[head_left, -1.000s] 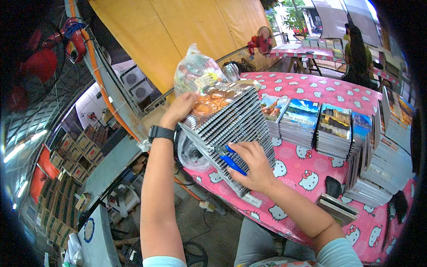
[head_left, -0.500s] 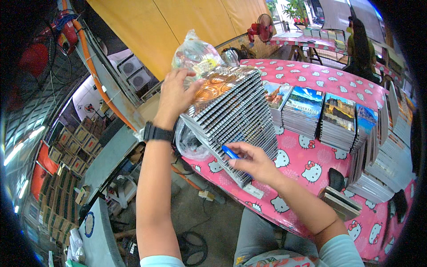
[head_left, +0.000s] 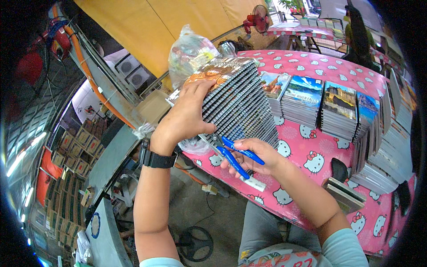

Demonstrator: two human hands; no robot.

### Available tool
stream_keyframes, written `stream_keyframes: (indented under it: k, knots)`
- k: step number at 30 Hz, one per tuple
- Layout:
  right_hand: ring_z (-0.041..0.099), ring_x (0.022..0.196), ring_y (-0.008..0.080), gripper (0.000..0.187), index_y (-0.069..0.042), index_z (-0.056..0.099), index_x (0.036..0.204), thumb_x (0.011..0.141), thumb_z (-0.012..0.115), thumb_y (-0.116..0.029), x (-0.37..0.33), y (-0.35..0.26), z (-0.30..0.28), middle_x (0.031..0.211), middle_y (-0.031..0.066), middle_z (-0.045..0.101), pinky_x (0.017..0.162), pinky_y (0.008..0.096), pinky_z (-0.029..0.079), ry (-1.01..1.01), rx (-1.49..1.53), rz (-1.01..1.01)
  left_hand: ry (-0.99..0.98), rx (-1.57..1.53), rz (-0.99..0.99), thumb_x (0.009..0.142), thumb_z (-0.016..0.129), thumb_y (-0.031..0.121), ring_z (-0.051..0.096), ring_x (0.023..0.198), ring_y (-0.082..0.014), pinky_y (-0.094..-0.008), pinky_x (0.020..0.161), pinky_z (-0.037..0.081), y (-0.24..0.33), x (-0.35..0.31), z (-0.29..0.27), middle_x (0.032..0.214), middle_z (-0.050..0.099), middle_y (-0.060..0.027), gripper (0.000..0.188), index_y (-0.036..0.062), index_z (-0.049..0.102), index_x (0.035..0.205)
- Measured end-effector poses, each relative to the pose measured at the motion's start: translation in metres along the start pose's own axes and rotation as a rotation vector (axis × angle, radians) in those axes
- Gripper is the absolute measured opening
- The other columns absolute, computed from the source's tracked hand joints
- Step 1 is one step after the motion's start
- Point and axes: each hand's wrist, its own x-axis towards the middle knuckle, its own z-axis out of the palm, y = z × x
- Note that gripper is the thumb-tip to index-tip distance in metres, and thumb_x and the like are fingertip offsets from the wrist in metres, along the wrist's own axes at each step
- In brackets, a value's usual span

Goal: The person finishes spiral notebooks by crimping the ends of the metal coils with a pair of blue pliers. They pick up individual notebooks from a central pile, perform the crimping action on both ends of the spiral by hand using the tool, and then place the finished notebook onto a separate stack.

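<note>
A tall, leaning stack of wire-bound books stands on the near left part of the table, its coil bindings facing me. My left hand grips its left side, fingers over the top corner and thumb low against the edge. In my right hand is a pair of blue-handled cutting pliers, with the handles spread apart. The pliers' jaws are beside the lower left of the stack, close to my left thumb; whether they touch a wire I cannot tell.
Shorter stacks of books line the pink cartoon-print tablecloth, with more stacks at the right. A filled clear plastic bag sits behind my stack. Beyond are a red fan and a person.
My left hand has come down from the stack's top to its left side. My right hand has turned the pliers, so both handles and the jaws now show.
</note>
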Motion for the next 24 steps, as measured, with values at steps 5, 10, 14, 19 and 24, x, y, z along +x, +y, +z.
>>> stream_keyframes:
  k: [5,10,14,19,24]
  knots:
    - [0.052,0.091,0.0266,0.047,-0.002,0.054,0.114,0.073,0.066,-0.022,-0.012,0.014,0.018,0.099,0.0140,0.058,0.084,0.0361,0.042,0.445,-1.227,-0.703,0.018,-0.006,0.001,0.047,0.081,0.014,0.037,0.123,-0.0340,-0.0379,0.105,0.029,-0.001,-0.002,0.000,0.129,0.043,-0.0180,0.095,0.0052,0.037,0.130]
    - [0.050,0.090,0.0297,0.051,-0.002,0.055,0.112,0.067,0.069,-0.021,-0.007,0.019,0.012,0.097,0.0144,0.056,0.084,0.0379,0.041,0.485,-1.341,-0.764,0.046,0.003,-0.014,0.045,0.082,0.013,0.039,0.122,-0.0339,-0.0378,0.104,0.030,0.005,-0.001,0.002,0.128,0.044,-0.0175,0.096,0.0054,0.038,0.129]
    - [0.049,0.090,0.0300,0.051,-0.002,0.056,0.111,0.065,0.069,-0.018,-0.006,0.021,0.010,0.098,0.0143,0.056,0.084,0.0387,0.041,0.464,-1.332,-0.797,0.057,0.002,-0.023,0.045,0.082,0.013,0.039,0.122,-0.0335,-0.0375,0.104,0.031,0.005,-0.002,0.002,0.127,0.045,-0.0177,0.095,0.0048,0.038,0.129]
    - [0.056,0.083,0.0218,0.042,0.000,0.055,0.111,0.075,0.066,-0.018,-0.005,0.021,0.009,0.097,0.0129,0.061,0.076,0.0318,0.046,0.315,-0.834,-0.484,0.050,-0.001,-0.044,0.046,0.081,0.012,0.039,0.122,-0.0336,-0.0373,0.104,0.030,0.006,-0.002,0.003,0.127,0.045,-0.0177,0.094,0.0043,0.038,0.129]
    - [0.057,0.062,0.0127,0.037,0.004,0.055,0.109,0.083,0.060,-0.022,-0.009,0.006,0.009,0.082,0.0091,0.064,0.060,0.0245,0.047,0.125,0.007,0.036,0.063,0.004,-0.031,0.046,0.081,0.013,0.040,0.121,-0.0338,-0.0374,0.104,0.030,0.005,-0.003,0.005,0.127,0.046,-0.0177,0.094,0.0044,0.038,0.129]
